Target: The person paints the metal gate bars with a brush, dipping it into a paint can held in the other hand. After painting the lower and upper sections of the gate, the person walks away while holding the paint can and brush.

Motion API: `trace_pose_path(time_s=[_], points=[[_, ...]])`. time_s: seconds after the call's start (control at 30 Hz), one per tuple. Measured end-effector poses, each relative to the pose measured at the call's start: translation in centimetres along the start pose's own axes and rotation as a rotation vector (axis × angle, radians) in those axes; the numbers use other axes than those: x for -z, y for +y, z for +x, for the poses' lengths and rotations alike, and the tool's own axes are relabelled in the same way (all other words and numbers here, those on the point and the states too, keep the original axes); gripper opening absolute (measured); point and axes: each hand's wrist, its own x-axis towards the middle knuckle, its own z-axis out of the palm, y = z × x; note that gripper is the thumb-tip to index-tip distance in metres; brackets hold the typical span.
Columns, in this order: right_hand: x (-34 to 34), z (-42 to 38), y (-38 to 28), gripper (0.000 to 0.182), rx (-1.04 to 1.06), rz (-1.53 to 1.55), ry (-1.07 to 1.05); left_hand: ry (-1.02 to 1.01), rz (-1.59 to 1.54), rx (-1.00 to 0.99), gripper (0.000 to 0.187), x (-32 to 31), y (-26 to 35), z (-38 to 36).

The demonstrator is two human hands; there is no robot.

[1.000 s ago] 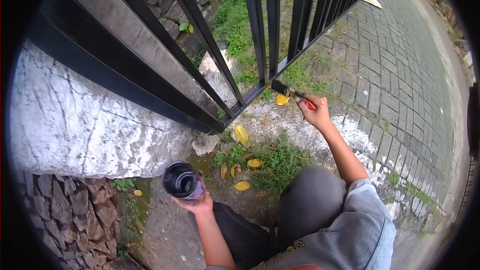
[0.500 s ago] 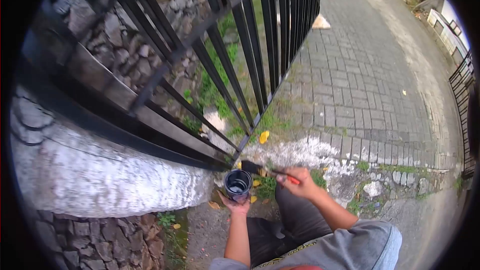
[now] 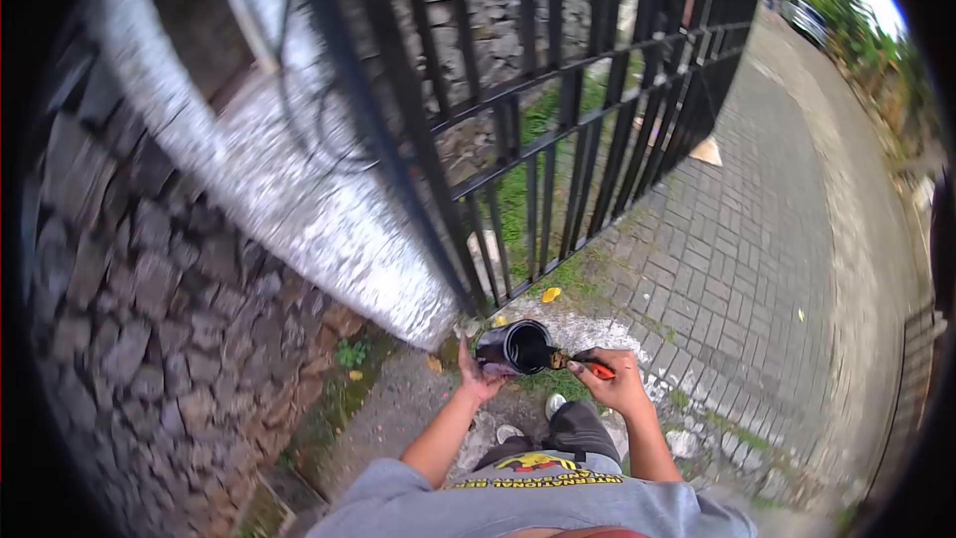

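My left hand (image 3: 476, 379) is wrapped round a dark paint can (image 3: 495, 348), which tips with its mouth toward the right. Black paint shows inside. In my right hand (image 3: 622, 385) is a paintbrush with an orange-red handle (image 3: 598, 370). Its bristle end points left and reaches the can's mouth; the tips are hidden in the dark opening. Just beyond the can stands the black metal gate (image 3: 558, 169), its lower corner close over the ground.
A white-painted wall (image 3: 339, 229) meets the gate's post at the left. Rough stonework (image 3: 179, 309) fills the lower left. Beyond the gate runs a paved driveway (image 3: 727, 229). Yellow leaves (image 3: 551, 295) and grass lie along the gate's bottom edge.
The view has risen and swung, showing more of the gate and wall. The can has gone from upright to tilted rightward, and the brush has moved from beside it to its mouth.
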Motion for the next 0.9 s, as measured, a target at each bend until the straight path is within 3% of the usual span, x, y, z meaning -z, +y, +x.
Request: trace_pose_path(time_s=[0.13,0.27,0.37,0.47,0.57,0.67,0.73,0.9], points=[[0.2,-1.4,-3.1,0.02,0.203,0.097,-0.02,-0.002,-0.085,-0.097,0.103,-3.6,-0.7,-6.4],[-0.4,-3.2,-2.5,0.022,0.308,-0.013,-0.212,-0.073,-0.163,-0.214,0.108,-2.5,-3.9,-10.9],[1.6,-4.9,-4.1,0.03,0.173,-0.032,-0.308,-0.04,-0.144,-0.241,0.11,-2.4,-7.7,-14.3],[3.1,-6.3,-3.3,0.03,0.262,-0.062,-0.418,-0.035,-0.146,-0.311,0.109,-1.6,-11.8,-14.7],[4.6,-8.1,-1.8,0.027,0.432,-0.005,-0.434,0.172,-0.165,-0.35,0.103,-2.0,-15.9,-14.5],[6.3,-8.9,-1.7,0.025,0.493,-0.055,-0.42,0.209,-0.169,-0.403,0.085,-2.4,-18.7,-14.1],[7.0,-8.8,-2.0,0.024,0.51,-0.115,-0.39,0.219,-0.187,-0.46,0.07,-2.4,-19.2,-13.8],[6.4,-7.7,0.0,0.024,0.625,-0.204,-0.387,0.294,-0.029,-0.703,0.067,-4.9,-17.1,-14.3]])
